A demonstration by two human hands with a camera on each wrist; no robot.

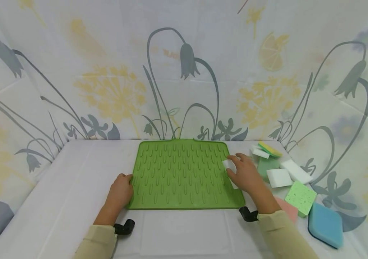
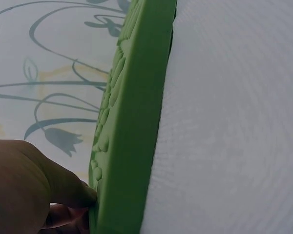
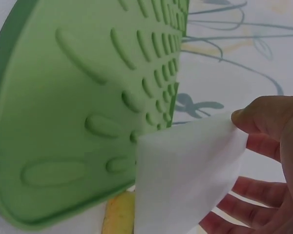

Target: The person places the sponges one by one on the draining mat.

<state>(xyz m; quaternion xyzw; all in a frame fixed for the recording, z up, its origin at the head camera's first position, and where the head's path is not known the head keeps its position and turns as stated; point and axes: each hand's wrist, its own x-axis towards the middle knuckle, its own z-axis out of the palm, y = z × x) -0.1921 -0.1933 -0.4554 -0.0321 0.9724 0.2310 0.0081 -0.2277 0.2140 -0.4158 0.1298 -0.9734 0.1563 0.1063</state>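
A green ridged silicone mat (image 1: 177, 172) lies across the middle of the white-covered table. At its left edge, my left hand (image 1: 120, 190) pinches the rim; the left wrist view shows the thumb (image 2: 88, 195) on the edge and fingers curled behind it. Over the mat's right side, my right hand (image 1: 244, 173) holds a white block-shaped sponge (image 3: 185, 170) between thumb and fingers. That sponge is tilted and overlaps the mat's right edge in the head view, partly hidden by the hand.
Right of the mat lie several sponges: a yellow-green one (image 1: 269, 149), white blocks (image 1: 295, 171), a dark green one (image 1: 266, 167), a speckled light green one (image 1: 301, 198), a pink one (image 1: 289, 208) partly behind the sleeve, and a blue one (image 1: 325, 225). Flower-printed cloth (image 1: 113, 46) hangs behind.
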